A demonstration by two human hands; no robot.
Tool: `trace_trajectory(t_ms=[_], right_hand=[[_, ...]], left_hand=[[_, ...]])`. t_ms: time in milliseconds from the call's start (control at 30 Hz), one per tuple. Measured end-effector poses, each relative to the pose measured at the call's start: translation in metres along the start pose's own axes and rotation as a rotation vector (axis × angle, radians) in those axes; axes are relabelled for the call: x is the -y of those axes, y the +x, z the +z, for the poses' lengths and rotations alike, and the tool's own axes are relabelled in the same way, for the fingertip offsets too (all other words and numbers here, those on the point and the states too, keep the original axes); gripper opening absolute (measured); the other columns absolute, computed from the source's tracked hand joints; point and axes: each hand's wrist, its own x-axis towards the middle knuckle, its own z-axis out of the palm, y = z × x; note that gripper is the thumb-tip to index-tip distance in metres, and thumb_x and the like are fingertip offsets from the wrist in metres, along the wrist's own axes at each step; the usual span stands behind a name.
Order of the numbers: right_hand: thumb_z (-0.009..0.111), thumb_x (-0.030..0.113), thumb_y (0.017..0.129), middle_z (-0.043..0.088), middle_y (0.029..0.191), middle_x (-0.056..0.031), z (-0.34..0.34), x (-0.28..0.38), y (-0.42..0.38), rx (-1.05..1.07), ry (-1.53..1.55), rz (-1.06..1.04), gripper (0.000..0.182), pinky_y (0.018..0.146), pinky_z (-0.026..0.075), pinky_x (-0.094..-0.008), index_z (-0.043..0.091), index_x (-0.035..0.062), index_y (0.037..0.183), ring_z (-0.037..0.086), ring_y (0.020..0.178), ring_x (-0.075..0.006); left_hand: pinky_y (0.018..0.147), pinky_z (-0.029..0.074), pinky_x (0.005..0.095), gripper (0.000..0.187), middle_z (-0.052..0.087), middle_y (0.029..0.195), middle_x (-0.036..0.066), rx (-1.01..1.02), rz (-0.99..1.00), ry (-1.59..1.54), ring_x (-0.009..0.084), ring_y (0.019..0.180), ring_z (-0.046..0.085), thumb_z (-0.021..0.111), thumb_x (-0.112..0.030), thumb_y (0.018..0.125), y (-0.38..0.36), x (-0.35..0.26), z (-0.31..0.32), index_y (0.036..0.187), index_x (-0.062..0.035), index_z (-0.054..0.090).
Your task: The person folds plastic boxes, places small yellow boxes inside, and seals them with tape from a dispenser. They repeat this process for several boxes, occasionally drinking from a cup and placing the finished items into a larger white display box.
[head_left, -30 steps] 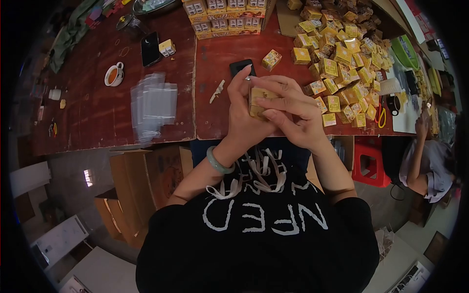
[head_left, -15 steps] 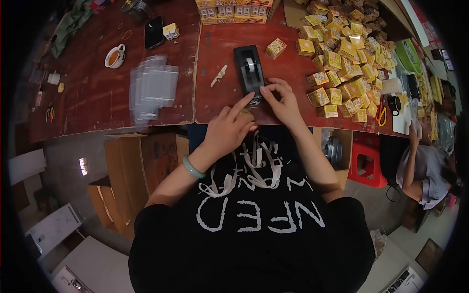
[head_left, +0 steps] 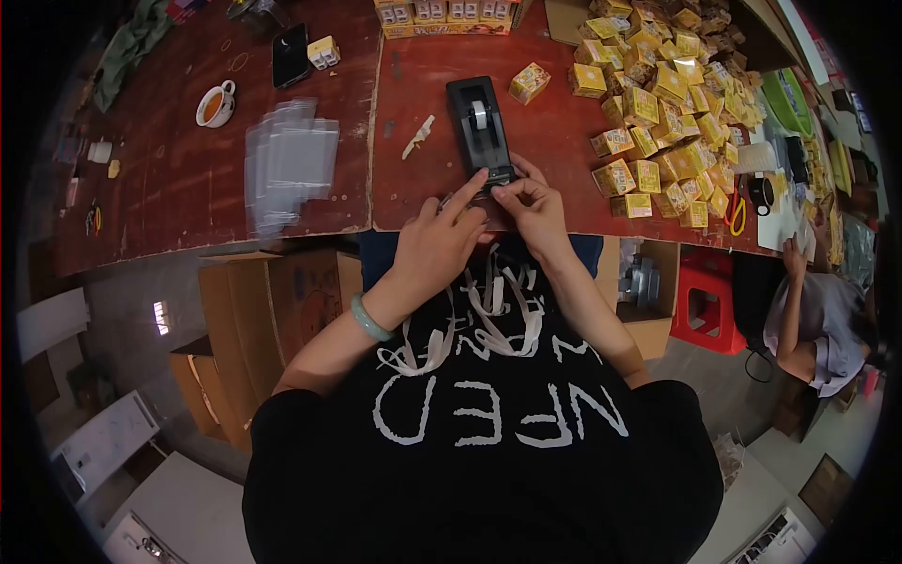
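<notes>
A black tape dispenser [head_left: 484, 141] with a clear roll lies on the red table, its front end toward me. My left hand [head_left: 439, 235], green bangle at the wrist, touches that end with its stretched index finger; the other fingers are loosely bent and apart. Just right of it, at the table edge, my right hand [head_left: 540, 216] pinches thumb and index finger together by the dispenser's front. Whatever is between them is too small to name. A single yellow box [head_left: 530, 84] lies right of the dispenser.
Yellow boxes [head_left: 669, 122] are heaped on the right, near scissors [head_left: 737, 214]. Clear plastic sleeves [head_left: 293, 164], a cup [head_left: 216, 104] and a phone [head_left: 290, 56] lie on the left. A display carton [head_left: 446, 19] stands at the back. Another person's hand [head_left: 795, 254] is far right.
My right thumb and index finger have moved slightly down from the dispenser's front, toward my body. My left index finger stays on the dispenser. The whole view has shifted slightly.
</notes>
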Motion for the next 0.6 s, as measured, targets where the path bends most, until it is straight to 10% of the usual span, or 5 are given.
trace_trajectory(t_ms=[167,300,400,600], right_hand=[[0.068,-0.002,0.089,0.047,0.144,-0.0151,-0.018,0.000,-0.012,0.032,-0.094,-0.110,0.002,0.098,0.047,-0.0299,0.070,-0.0040,0.089,0.054,0.125,-0.0207],[0.064,-0.002,0.092,0.070,0.087,-0.0066,-0.036,0.085,-0.016,0.142,-0.169,-0.147,0.004,0.077,0.053,-0.0264,0.068,-0.0027,0.092,0.066,0.082,-0.0137],[0.063,-0.005,0.090,0.066,0.085,-0.0079,-0.036,0.150,0.000,0.347,-0.611,-0.575,0.018,0.074,0.052,-0.0247,0.068,-0.0019,0.106,0.064,0.078,-0.0130],[0.060,-0.005,0.089,0.054,0.077,-0.0021,-0.016,0.211,0.018,0.741,-0.496,-0.313,0.040,0.067,0.044,-0.0253,0.056,0.0043,0.128,0.053,0.072,-0.0105]], left_hand=[[0.073,0.057,0.0337,0.023,0.054,0.137,0.004,-0.077,-0.038,-0.292,0.0253,0.088,0.063,0.077,-0.017,0.080,0.004,0.006,-0.003,0.095,-0.0099,0.061],[0.085,0.055,0.0322,0.046,0.060,0.120,0.006,-0.061,-0.154,-0.877,0.0201,0.100,0.065,0.088,-0.014,0.071,0.021,0.006,-0.009,0.106,-0.0084,0.058],[0.087,0.053,0.0306,0.058,0.061,0.114,0.006,0.076,-0.220,-1.213,0.0143,0.104,0.063,0.090,-0.011,0.069,0.036,-0.006,-0.020,0.113,-0.0055,0.053],[0.090,0.052,0.0296,0.066,0.064,0.110,0.008,0.183,-0.255,-1.201,0.0125,0.102,0.063,0.091,-0.014,0.068,0.061,-0.025,-0.050,0.118,-0.0008,0.050]])
